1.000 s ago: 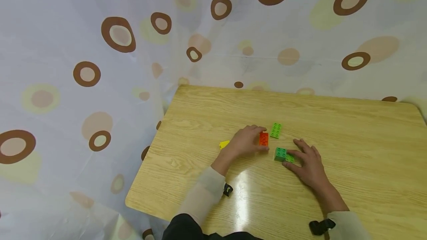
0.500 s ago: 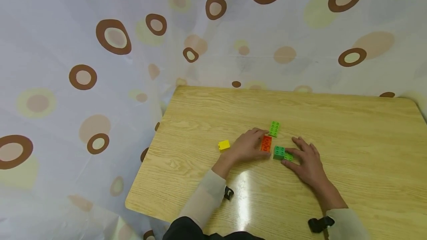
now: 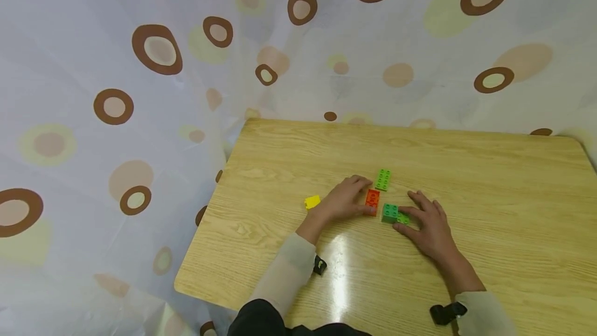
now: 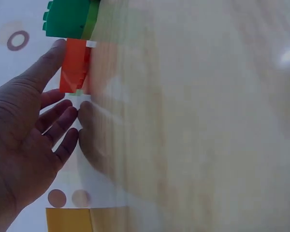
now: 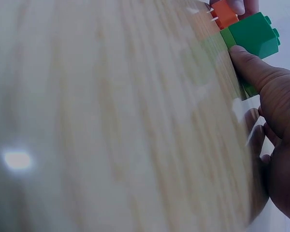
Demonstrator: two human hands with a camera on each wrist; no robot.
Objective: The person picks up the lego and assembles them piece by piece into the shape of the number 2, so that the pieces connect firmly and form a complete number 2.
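My left hand (image 3: 344,198) holds a red toy brick (image 3: 373,198) at its two ends, thumb at the near end and index finger at the far end. The brick seems to lie with its hollow underside up; in the left wrist view its studs (image 4: 80,79) face the table. Just right of it, a darker green brick (image 3: 389,212) sits on one end of a light green brick (image 3: 403,218). Thumb and index finger of my right hand (image 3: 431,229) pinch that light green brick, hiding part of it. The right wrist view shows the green stack (image 5: 253,36) beside the red brick (image 5: 225,13).
Another light green brick (image 3: 383,180) lies behind the red one. A yellow brick (image 3: 312,201) lies left of my left wrist, partly hidden by it. The wooden table (image 3: 513,196) meets a patterned sheet (image 3: 420,25) at its back and left sides.
The red brick has shifted slightly right and nearer the green stack. My left thumb moved off its near end, then back onto it. My right hand stays on the stack.
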